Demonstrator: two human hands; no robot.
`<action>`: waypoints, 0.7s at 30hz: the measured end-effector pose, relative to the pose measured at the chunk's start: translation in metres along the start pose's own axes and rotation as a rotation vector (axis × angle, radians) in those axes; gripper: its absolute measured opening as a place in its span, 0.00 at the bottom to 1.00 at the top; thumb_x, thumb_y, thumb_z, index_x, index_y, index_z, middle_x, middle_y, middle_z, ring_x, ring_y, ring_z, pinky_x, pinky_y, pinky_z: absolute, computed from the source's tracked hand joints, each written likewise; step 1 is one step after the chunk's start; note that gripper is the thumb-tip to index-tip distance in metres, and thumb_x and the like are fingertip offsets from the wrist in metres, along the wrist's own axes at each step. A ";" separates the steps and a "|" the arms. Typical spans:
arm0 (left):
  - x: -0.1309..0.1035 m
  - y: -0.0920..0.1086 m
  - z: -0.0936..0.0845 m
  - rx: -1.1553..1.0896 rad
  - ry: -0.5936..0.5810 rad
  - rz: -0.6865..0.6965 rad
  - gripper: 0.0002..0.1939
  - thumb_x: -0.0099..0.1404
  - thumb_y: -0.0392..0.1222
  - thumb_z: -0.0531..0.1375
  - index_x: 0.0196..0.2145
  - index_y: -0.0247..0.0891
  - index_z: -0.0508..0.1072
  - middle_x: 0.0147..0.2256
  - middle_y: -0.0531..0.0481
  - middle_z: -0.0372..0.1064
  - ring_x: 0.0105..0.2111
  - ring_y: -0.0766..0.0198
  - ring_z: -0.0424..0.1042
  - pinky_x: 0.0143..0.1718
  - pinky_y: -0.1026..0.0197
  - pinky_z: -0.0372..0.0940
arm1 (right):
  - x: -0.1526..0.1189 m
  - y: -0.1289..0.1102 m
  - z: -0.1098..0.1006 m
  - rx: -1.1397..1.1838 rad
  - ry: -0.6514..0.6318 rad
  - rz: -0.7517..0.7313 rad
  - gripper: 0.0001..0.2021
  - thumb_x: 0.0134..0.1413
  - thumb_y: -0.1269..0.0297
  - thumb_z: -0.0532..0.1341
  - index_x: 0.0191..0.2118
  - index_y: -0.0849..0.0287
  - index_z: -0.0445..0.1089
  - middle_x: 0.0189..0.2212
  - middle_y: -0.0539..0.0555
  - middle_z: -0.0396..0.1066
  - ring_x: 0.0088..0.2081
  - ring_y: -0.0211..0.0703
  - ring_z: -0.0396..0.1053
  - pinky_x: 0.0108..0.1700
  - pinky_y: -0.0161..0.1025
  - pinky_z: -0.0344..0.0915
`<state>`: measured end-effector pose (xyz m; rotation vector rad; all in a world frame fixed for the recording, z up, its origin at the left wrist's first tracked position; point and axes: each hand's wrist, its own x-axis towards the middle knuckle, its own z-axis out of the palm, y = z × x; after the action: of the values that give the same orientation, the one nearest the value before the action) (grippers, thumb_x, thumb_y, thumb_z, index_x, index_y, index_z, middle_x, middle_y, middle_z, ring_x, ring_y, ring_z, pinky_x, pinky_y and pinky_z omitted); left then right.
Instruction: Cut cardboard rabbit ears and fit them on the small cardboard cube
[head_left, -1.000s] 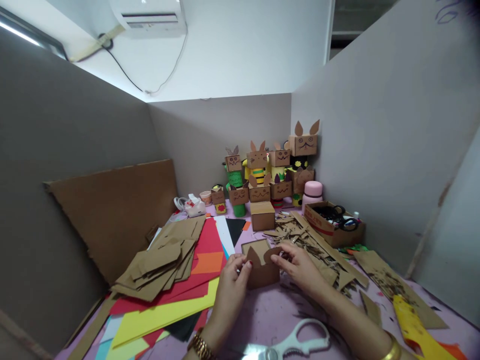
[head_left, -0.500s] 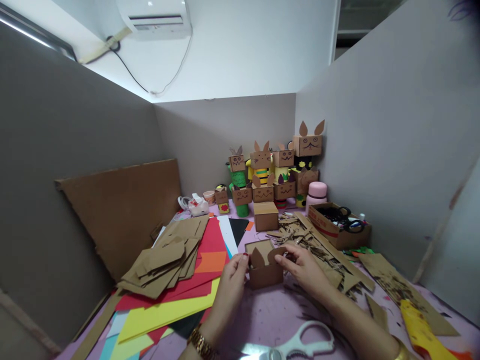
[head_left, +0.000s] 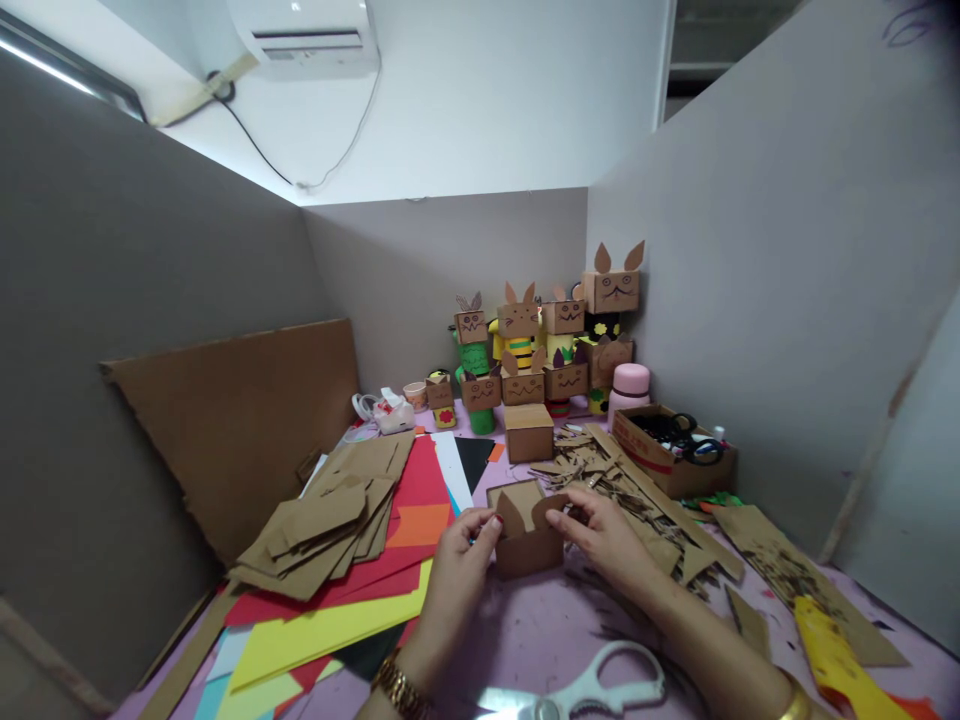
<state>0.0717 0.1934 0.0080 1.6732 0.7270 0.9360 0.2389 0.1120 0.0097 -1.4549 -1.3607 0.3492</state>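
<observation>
A small open cardboard box [head_left: 529,556] rests on the table in front of me. Two leaf-shaped cardboard ears stand at its near wall, the left ear [head_left: 511,516] upright and the right ear [head_left: 550,510] leaning toward the right. My left hand [head_left: 461,565] is closed at the box's left corner, thumb and finger pinching the edge of the left ear. With thumb and fingers, my right hand [head_left: 604,530] grips the right ear at its outer side. White-handled scissors [head_left: 585,697] lie just below the box, nearest to me.
Cardboard pieces [head_left: 330,520] lie piled on coloured paper [head_left: 330,620] at left. Cardboard scraps [head_left: 600,470] spread at right, beside a box of supplies [head_left: 667,470]. A closed cardboard box [head_left: 529,435] and several cat-faced figures [head_left: 523,385] stand behind, near a pink bottle [head_left: 630,388].
My left fingers have shifted slightly over the left ear, which tilts a little more to the left. The right hand keeps its grip, and the whole view drifts slightly.
</observation>
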 end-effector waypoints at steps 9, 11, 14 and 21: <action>0.001 -0.004 -0.001 -0.027 0.000 -0.012 0.13 0.57 0.47 0.58 0.32 0.33 0.76 0.32 0.45 0.74 0.35 0.57 0.69 0.35 0.61 0.62 | 0.001 0.005 0.001 -0.002 -0.003 -0.007 0.07 0.51 0.65 0.58 0.31 0.60 0.73 0.28 0.54 0.72 0.31 0.44 0.67 0.33 0.38 0.61; 0.001 -0.004 -0.001 -0.041 0.003 -0.018 0.13 0.56 0.46 0.59 0.32 0.33 0.76 0.33 0.45 0.74 0.35 0.57 0.69 0.35 0.61 0.62 | 0.001 0.006 0.001 -0.006 -0.003 -0.007 0.07 0.51 0.65 0.58 0.31 0.60 0.73 0.28 0.54 0.72 0.31 0.45 0.67 0.33 0.38 0.61; 0.001 -0.003 0.000 -0.067 0.014 -0.040 0.13 0.55 0.46 0.59 0.32 0.33 0.75 0.33 0.45 0.74 0.34 0.58 0.69 0.35 0.60 0.62 | 0.001 0.005 0.001 -0.012 -0.006 -0.003 0.08 0.51 0.64 0.58 0.30 0.61 0.73 0.27 0.54 0.71 0.31 0.45 0.66 0.33 0.39 0.61; -0.001 0.006 0.000 -0.126 0.106 -0.035 0.09 0.54 0.46 0.60 0.26 0.36 0.71 0.25 0.52 0.70 0.29 0.62 0.67 0.31 0.63 0.60 | 0.001 0.005 0.000 -0.015 -0.010 0.001 0.08 0.52 0.64 0.58 0.31 0.61 0.72 0.28 0.54 0.71 0.30 0.44 0.65 0.32 0.38 0.60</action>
<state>0.0712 0.1909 0.0136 1.5054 0.7496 1.0307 0.2416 0.1141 0.0057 -1.4681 -1.3726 0.3480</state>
